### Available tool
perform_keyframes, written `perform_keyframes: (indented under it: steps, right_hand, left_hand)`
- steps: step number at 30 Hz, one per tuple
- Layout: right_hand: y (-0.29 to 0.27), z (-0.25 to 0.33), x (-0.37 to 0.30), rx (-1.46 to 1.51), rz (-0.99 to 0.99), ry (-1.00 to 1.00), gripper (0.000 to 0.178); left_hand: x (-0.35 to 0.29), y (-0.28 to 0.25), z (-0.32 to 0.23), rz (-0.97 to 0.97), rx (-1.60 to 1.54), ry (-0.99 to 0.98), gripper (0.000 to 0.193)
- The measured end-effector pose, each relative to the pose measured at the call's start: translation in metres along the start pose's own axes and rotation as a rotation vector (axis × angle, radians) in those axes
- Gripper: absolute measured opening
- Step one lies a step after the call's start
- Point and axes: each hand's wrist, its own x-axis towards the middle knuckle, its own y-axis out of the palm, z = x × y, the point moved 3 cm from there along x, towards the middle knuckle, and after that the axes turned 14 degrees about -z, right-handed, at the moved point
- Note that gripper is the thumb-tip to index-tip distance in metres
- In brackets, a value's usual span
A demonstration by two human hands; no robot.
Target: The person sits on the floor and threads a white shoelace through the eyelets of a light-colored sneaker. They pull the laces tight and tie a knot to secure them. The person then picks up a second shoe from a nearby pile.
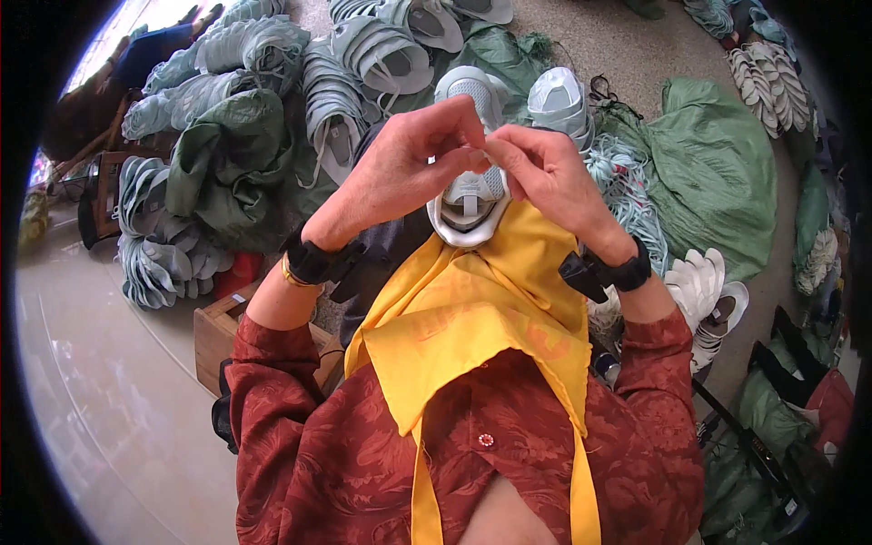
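My left hand (404, 159) and my right hand (545, 173) meet fingertip to fingertip over a white and pale grey shoe (468, 195). The fingers pinch something thin at the shoe's top, probably its lace; the thing itself is too small to make out. The shoe rests on my lap, toe pointing away, on a yellow cloth (481, 309) that hangs down my front. Both wrists carry black bands with small devices. A second matching shoe (559, 100) lies just beyond my right hand.
Stacks of pale green-grey shoe uppers (336, 100) fill the floor ahead and left, among green sacks (718, 173). White soles (699, 291) lie at my right. A wooden box (218, 331) sits at my left. Smooth beige floor (109, 391) spreads lower left.
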Motion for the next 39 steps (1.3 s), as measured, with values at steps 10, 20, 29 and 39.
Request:
perform_keyframes:
  steps: [10, 20, 29, 39]
  right_hand:
    - [-0.022, -0.015, -0.010, 0.140, 0.093, 0.050, 0.011]
    - [-0.097, -0.061, -0.054, -0.018, -0.050, 0.271, 0.010]
    - [-0.131, -0.112, -0.093, -0.037, -0.145, 0.408, 0.013]
    - [-0.049, -0.063, -0.046, -0.086, -0.154, 0.072, 0.012]
  left_hand:
    - [-0.006, -0.014, 0.002, -0.047, -0.181, 0.023, 0.008]
    - [-0.018, -0.055, 0.021, -0.223, -0.165, -0.083, 0.012]
    - [-0.024, -0.068, 0.049, -0.295, -0.221, -0.168, 0.011]
    - [-0.036, -0.120, 0.085, -0.465, 0.316, -0.214, 0.019]
